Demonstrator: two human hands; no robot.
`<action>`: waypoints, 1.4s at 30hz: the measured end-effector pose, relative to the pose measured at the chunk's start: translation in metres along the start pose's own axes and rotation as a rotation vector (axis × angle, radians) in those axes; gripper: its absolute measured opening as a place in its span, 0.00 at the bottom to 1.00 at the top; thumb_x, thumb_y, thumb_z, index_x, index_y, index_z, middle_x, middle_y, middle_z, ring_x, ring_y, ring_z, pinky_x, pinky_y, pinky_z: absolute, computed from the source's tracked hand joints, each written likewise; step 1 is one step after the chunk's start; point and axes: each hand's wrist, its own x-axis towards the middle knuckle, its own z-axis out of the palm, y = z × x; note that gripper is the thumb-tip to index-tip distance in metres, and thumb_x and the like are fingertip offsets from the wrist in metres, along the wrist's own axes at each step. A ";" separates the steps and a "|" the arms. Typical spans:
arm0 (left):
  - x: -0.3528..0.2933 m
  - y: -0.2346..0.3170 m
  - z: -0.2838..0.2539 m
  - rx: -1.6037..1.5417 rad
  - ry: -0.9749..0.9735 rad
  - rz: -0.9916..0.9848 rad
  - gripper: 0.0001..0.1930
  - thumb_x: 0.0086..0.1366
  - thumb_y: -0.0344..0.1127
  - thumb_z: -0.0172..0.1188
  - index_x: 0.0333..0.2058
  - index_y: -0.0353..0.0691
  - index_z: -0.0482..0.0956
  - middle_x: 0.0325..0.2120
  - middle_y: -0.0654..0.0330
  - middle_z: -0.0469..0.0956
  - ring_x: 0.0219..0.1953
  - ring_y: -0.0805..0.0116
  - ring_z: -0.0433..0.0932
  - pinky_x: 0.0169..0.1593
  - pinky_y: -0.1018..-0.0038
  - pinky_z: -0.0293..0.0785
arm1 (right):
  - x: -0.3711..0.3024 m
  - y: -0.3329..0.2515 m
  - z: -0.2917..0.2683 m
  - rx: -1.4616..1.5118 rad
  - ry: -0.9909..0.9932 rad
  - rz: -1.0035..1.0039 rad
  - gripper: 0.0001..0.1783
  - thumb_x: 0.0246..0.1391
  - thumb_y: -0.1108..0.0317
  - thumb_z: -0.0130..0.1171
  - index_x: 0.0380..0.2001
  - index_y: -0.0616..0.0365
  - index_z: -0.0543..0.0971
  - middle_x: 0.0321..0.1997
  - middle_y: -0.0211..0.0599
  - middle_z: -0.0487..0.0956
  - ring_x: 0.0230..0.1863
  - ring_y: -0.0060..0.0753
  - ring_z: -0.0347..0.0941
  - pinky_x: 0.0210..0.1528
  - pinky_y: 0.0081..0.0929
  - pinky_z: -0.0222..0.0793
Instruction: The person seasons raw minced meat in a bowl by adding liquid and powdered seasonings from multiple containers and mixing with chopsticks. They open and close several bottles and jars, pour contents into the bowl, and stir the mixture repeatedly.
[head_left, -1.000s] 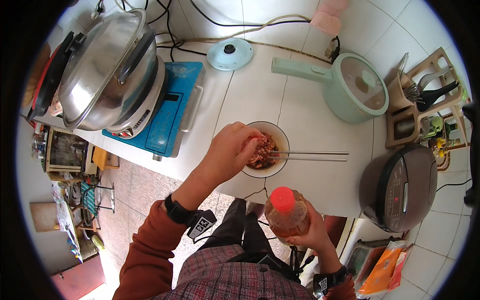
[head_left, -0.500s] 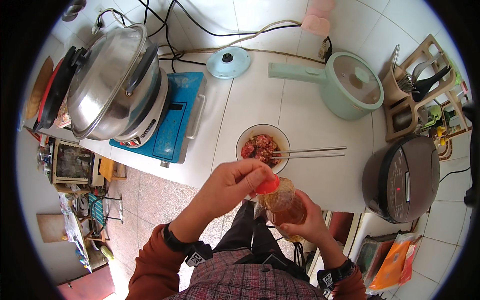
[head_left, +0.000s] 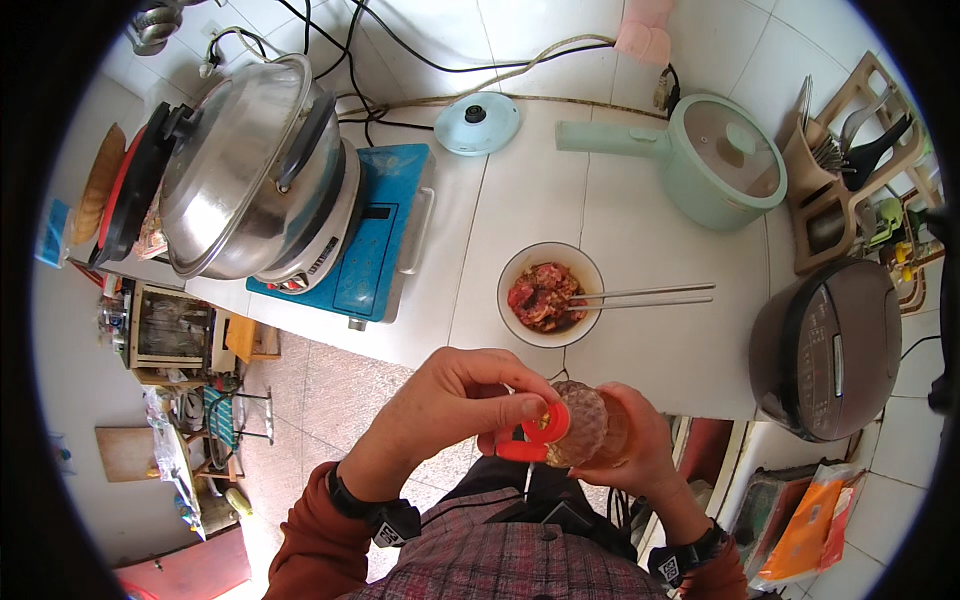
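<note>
Below the counter's front edge, my right hand is wrapped round a clear, textured bottle of amber liquid. The bottle leans so that its red cap points toward my left hand. Thumb and fingers of that hand are closed at the cap, whose hinged red lid stands swung away from the spout. On the counter beyond sits a white, dark-rimmed bowl holding chunks of raw meat in dark sauce. Metal chopsticks rest in it, pointing right.
At left, a large lidded steel pot stands beside a blue induction cooker. A pale blue lid lies by the wall cables. To the right are a green lidded saucepan, a utensil rack and a dark rice cooker.
The bottle has been brought closer to my body and tilted, and its red cap now shows the lid flipped open. Both hands moved with it. The whole view has shifted slightly.
</note>
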 end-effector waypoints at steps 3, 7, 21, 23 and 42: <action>-0.007 -0.007 0.004 0.054 -0.013 0.089 0.08 0.62 0.31 0.66 0.39 0.36 0.85 0.31 0.66 0.75 0.26 0.82 0.75 0.24 0.86 0.70 | -0.001 -0.003 -0.001 -0.077 0.013 -0.096 0.54 0.21 0.57 0.84 0.56 0.61 0.68 0.51 0.43 0.76 0.52 0.41 0.75 0.55 0.33 0.70; -0.017 -0.015 0.004 0.077 0.000 0.091 0.09 0.61 0.30 0.66 0.41 0.38 0.85 0.33 0.67 0.73 0.28 0.82 0.74 0.27 0.86 0.69 | -0.003 -0.006 0.001 -0.025 0.031 -0.117 0.51 0.23 0.52 0.82 0.54 0.60 0.72 0.52 0.44 0.76 0.52 0.46 0.75 0.56 0.37 0.71; -0.035 -0.037 0.026 0.266 0.103 0.388 0.15 0.70 0.31 0.52 0.53 0.37 0.77 0.41 0.60 0.73 0.41 0.74 0.72 0.47 0.77 0.69 | -0.014 -0.001 0.016 0.375 -0.101 0.009 0.52 0.26 0.57 0.83 0.57 0.61 0.68 0.55 0.43 0.74 0.54 0.38 0.74 0.57 0.32 0.70; -0.039 -0.038 0.023 0.218 0.176 0.483 0.19 0.71 0.32 0.51 0.59 0.37 0.72 0.46 0.58 0.73 0.42 0.72 0.72 0.47 0.75 0.69 | -0.014 -0.001 0.021 0.402 -0.121 0.018 0.52 0.27 0.58 0.83 0.58 0.61 0.67 0.55 0.43 0.74 0.55 0.37 0.74 0.57 0.31 0.69; -0.090 -0.159 -0.061 -0.103 0.217 0.177 0.25 0.76 0.48 0.39 0.53 0.31 0.72 0.51 0.52 0.76 0.59 0.63 0.71 0.65 0.66 0.61 | 0.001 0.025 0.187 0.482 -0.454 0.012 0.51 0.31 0.61 0.80 0.61 0.57 0.65 0.54 0.43 0.73 0.56 0.44 0.72 0.59 0.34 0.67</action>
